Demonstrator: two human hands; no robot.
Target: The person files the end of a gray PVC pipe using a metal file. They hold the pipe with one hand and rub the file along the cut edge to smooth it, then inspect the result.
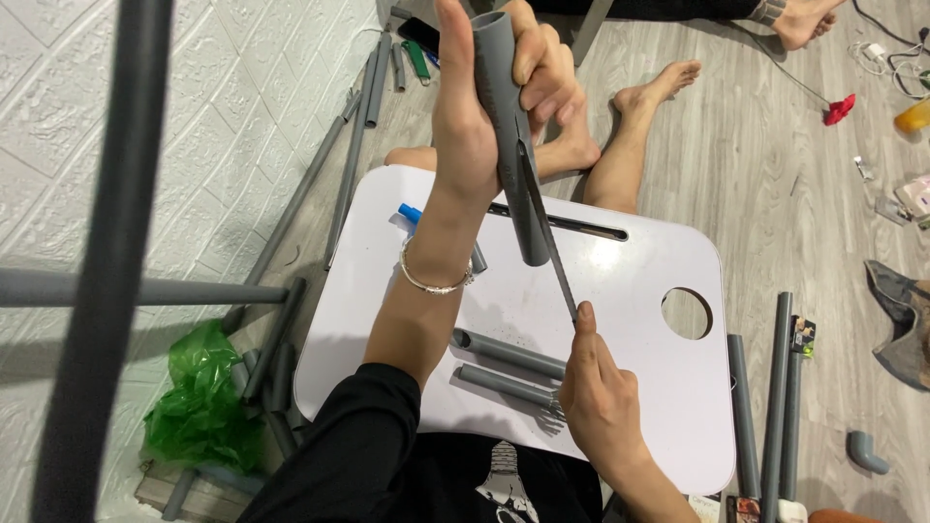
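The left hand point(484, 107) is squeezed tight around the top of a short grey pipe point(509, 136), which points down over the white tray table point(668, 407). Just below it, the right hand point(596, 387) is closed on a thin metal file point(552, 252) that leans up against the pipe. The pipe looks light, hard and smooth, so it could slip; holding it near the top seems best.
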